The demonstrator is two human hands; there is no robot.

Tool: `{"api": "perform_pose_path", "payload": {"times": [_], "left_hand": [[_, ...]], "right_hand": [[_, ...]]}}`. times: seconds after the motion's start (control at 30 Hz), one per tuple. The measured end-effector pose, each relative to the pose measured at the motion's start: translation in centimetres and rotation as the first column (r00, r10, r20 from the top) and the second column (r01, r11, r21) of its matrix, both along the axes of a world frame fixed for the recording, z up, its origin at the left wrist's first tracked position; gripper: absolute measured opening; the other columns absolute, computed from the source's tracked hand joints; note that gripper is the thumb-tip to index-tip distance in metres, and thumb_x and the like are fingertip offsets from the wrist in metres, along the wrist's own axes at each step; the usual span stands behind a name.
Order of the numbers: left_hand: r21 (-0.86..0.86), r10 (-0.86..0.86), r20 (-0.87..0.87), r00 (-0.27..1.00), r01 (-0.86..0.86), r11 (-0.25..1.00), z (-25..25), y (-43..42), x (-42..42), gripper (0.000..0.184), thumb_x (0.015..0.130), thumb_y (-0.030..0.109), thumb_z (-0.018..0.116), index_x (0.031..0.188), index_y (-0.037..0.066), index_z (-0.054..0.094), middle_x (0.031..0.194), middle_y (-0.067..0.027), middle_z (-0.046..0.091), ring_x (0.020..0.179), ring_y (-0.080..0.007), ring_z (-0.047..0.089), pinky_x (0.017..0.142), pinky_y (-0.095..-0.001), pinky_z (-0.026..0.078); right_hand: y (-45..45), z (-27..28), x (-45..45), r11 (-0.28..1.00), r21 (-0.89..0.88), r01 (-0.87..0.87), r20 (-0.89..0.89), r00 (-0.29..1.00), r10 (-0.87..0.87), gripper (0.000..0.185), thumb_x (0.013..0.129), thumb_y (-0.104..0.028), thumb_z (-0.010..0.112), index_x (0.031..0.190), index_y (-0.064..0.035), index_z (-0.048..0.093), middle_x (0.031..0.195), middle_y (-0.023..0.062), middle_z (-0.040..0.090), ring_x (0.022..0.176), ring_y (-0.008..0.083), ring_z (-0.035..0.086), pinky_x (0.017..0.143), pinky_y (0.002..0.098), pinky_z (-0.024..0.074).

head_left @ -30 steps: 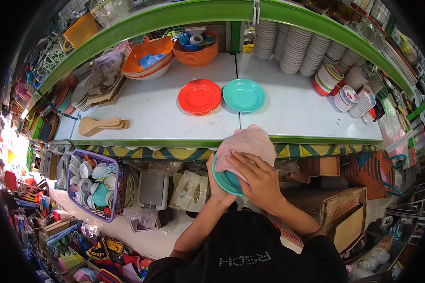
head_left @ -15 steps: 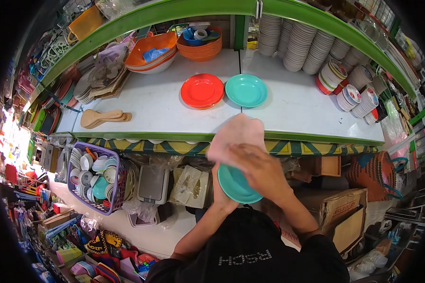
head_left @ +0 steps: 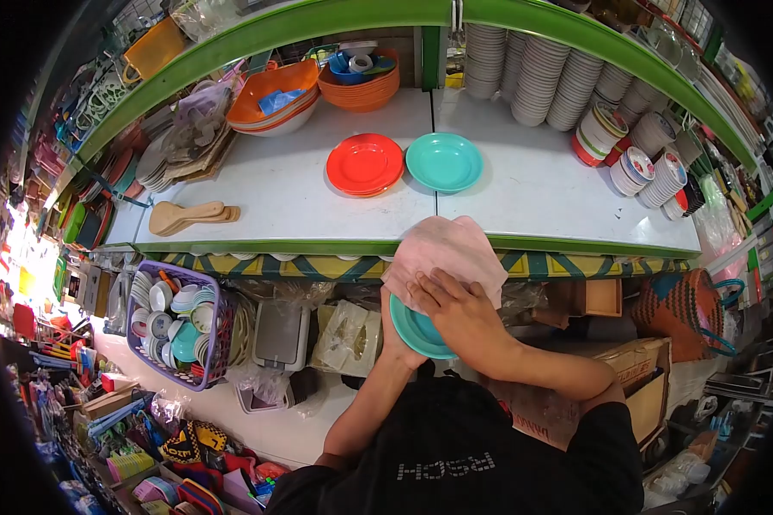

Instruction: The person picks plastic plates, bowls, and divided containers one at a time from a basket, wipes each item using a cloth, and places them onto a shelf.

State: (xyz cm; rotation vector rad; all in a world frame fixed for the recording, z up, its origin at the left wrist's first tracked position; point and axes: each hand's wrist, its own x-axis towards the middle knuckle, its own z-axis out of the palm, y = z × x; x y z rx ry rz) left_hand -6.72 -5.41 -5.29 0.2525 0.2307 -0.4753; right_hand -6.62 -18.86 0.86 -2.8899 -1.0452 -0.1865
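Note:
A turquoise plate [head_left: 416, 330] is held close to my body, in front of the shelf edge. My left hand [head_left: 397, 342] grips it at its left rim, with most of the fingers hidden beneath it. Over the plate's far part lies a pink cloth [head_left: 452, 245]. My right hand [head_left: 462, 313] presses this cloth onto the plate, fingers spread across it. On the shelf ahead sit a stack of red plates [head_left: 364, 164] and another turquoise plate [head_left: 444, 162], side by side.
The white shelf [head_left: 318, 215] also bears orange bowls [head_left: 361, 90], wooden paddles [head_left: 193, 217] and stacked white cups [head_left: 541, 81]. Below left stands a purple basket [head_left: 217, 330] of dishes. A cardboard box [head_left: 644, 378] and woven bag [head_left: 678, 313] are at lower right.
My right hand and the cloth have shifted over the plate, and the cloth now spreads wider to the right. The held plate has moved slightly left and up.

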Motion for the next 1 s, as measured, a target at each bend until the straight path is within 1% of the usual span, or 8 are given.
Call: {"api": "perform_pose_path", "payload": {"times": [0.23,0.37,0.47,0.57,0.77,0.87,0.97,1.0], "left_hand": [[-0.130,-0.081,0.108,0.991,0.095,0.987,0.1,-0.6,2.5,0.068,0.098,0.063,0.039,0.140,0.011,0.053,0.137,-0.0138,0.059,0.127,-0.0326,0.057,0.112,-0.0476,0.043],[0.099,-0.030,0.070,0.997,0.023,0.995,2.6,-1.4,2.5,0.066,0.097,0.063,0.041,0.132,0.009,0.059,0.130,-0.0145,0.063,0.122,-0.0289,0.060,0.108,-0.0441,0.046],[0.116,-0.007,0.159,0.987,-0.012,0.993,3.5,-0.7,3.3,0.067,0.097,0.063,0.041,0.128,0.006,0.061,0.125,-0.0138,0.064,0.117,-0.0271,0.062,0.105,-0.0427,0.048],[0.226,0.037,0.198,0.980,-0.082,0.971,2.5,-0.4,3.9,0.074,0.097,0.065,0.039,0.132,0.003,0.058,0.127,-0.0160,0.063,0.118,-0.0294,0.062,0.107,-0.0439,0.047],[0.253,0.138,0.224,0.965,-0.194,0.948,1.7,-0.3,3.3,0.076,0.097,0.065,0.038,0.130,0.000,0.057,0.125,-0.0159,0.063,0.114,-0.0297,0.062,0.101,-0.0418,0.049],[0.277,0.254,0.210,0.944,-0.307,0.911,1.0,-0.5,2.7,0.076,0.097,0.065,0.038,0.130,0.000,0.057,0.125,-0.0156,0.063,0.113,-0.0293,0.062,0.100,-0.0416,0.048],[0.356,0.337,0.267,0.903,-0.418,0.836,-0.3,-0.4,2.3,0.077,0.096,0.066,0.038,0.132,0.001,0.056,0.126,-0.0151,0.062,0.115,-0.0283,0.061,0.102,-0.0421,0.047],[0.356,0.354,0.279,0.893,-0.439,0.825,-0.8,-0.3,2.3,0.077,0.096,0.066,0.038,0.133,0.001,0.056,0.127,-0.0151,0.062,0.116,-0.0280,0.060,0.102,-0.0421,0.047]], "right_hand": [[-0.3,0.7,-0.4,0.977,-0.118,0.179,0.118,0.979,-0.165,0.049,0.083,-0.011,0.063,0.131,-0.0016,0.060,0.135,0.0092,0.062,0.122,0.0263,0.055,0.086,0.0398,0.0489],[-0.6,2.6,-0.9,0.953,-0.202,0.224,0.056,0.974,-0.218,0.046,0.081,-0.009,0.064,0.125,0.0004,0.064,0.122,0.0120,0.068,0.118,0.0272,0.054,0.085,0.0380,0.0490],[-1.2,2.8,-1.2,0.972,-0.092,0.218,0.055,0.975,-0.213,0.045,0.080,-0.007,0.064,0.124,0.0024,0.063,0.120,0.0148,0.069,0.116,0.0295,0.055,0.089,0.0396,0.0502],[-1.5,4.1,-1.5,0.984,0.015,0.178,-0.066,0.982,-0.177,0.046,0.079,-0.004,0.062,0.125,0.0039,0.062,0.116,0.0175,0.069,0.112,0.0335,0.057,0.093,0.0438,0.0512],[-1.1,2.1,-2.9,0.966,0.207,0.154,-0.289,0.953,-0.090,0.041,0.082,-0.001,0.060,0.122,0.0011,0.066,0.106,0.0194,0.070,0.105,0.0359,0.061,0.090,0.0457,0.0533],[-0.9,1.7,-2.7,0.905,0.398,0.153,-0.342,0.940,-0.009,0.039,0.085,-0.002,0.061,0.124,-0.0017,0.067,0.104,0.0215,0.070,0.102,0.0371,0.063,0.088,0.0430,0.0540],[-0.9,1.9,-1.9,0.798,0.560,0.223,-0.484,0.869,0.098,0.036,0.091,-0.006,0.062,0.126,-0.0038,0.068,0.101,0.0179,0.072,0.095,0.0282,0.067,0.086,0.0372,0.0539],[-0.8,1.6,-1.7,0.702,0.640,0.312,-0.555,0.819,0.143,0.034,0.093,-0.009,0.062,0.126,-0.0026,0.068,0.097,0.0148,0.071,0.090,0.0232,0.065,0.082,0.0360,0.0531]]}}
